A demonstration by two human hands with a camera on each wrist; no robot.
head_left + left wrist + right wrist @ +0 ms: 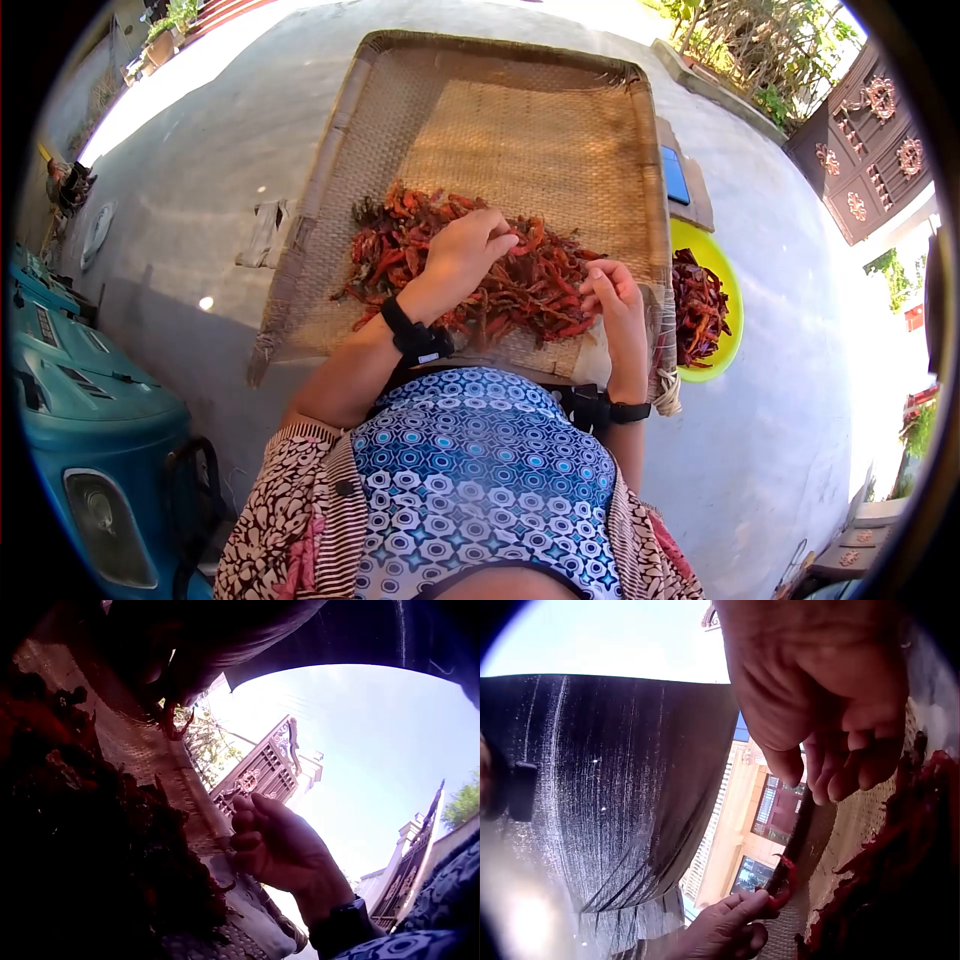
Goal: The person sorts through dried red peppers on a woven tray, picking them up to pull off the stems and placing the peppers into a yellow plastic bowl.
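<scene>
Dried red chillies (400, 240) lie heaped on a woven tray (500, 130) in front of the person. Over the heap, the left hand (465, 258) pinches one red chilli between thumb and finger; the right wrist view shows this chilli (789, 883) at the tips of the left hand (731, 922). Above the heap's right edge is the right hand (615, 300), its fingers loosely curled. Seen from the right wrist, the right hand (825, 697) has a gap between thumb and fingers, with nothing visible in it. Deep shade darkens the heap in the left wrist view.
A yellow-green basin (733, 300) of darker red chillies stands right of the tray. Beyond it lie a blue flat object (674, 175) and cardboard (697, 190). A teal vehicle (110, 420) is at the left. Shrubs and a brown gate (860, 150) stand at the upper right.
</scene>
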